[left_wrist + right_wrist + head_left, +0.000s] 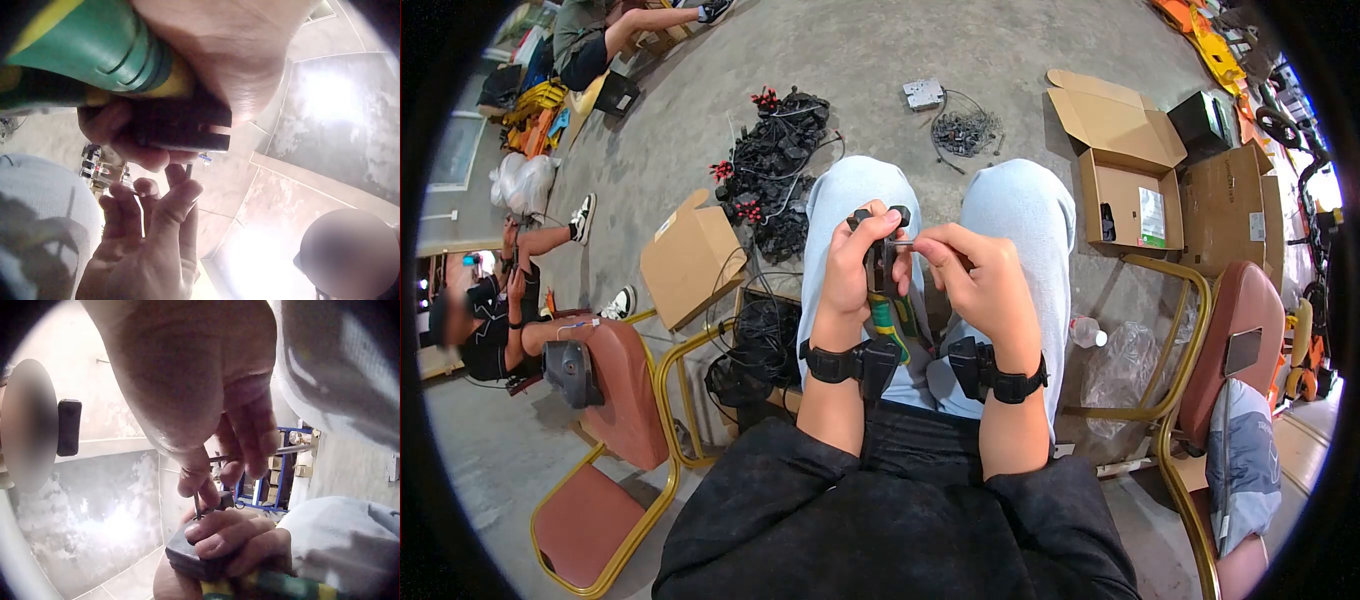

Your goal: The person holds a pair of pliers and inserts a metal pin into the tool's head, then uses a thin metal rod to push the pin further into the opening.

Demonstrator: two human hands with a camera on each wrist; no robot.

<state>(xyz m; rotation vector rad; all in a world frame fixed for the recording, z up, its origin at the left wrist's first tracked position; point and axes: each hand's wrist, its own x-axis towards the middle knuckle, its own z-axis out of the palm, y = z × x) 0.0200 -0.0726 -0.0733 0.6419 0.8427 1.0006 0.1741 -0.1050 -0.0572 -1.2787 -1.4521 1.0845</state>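
My left hand (852, 268) grips a tool with green and yellow handles (883, 318), which point down between the knees. Its fingers also hold a small black block (190, 553), seen in the right wrist view. A thin bent metal rod (292, 450) is pinched between thumb and fingers of my right hand (985, 280); its short end meets the block's top. Whether that end sits inside the block is hidden. The left wrist view shows the dark, slotted head (187, 128) of the tool above my right hand (153, 237).
Black parts with red pieces (775, 170) lie on the floor ahead, beside a cardboard flap (690, 260). A metal box (923, 95) and small dark parts lie farther off. An open carton (1100, 180), a bottle (1087, 332) and a chair (1235, 350) stand right; another person sits left.
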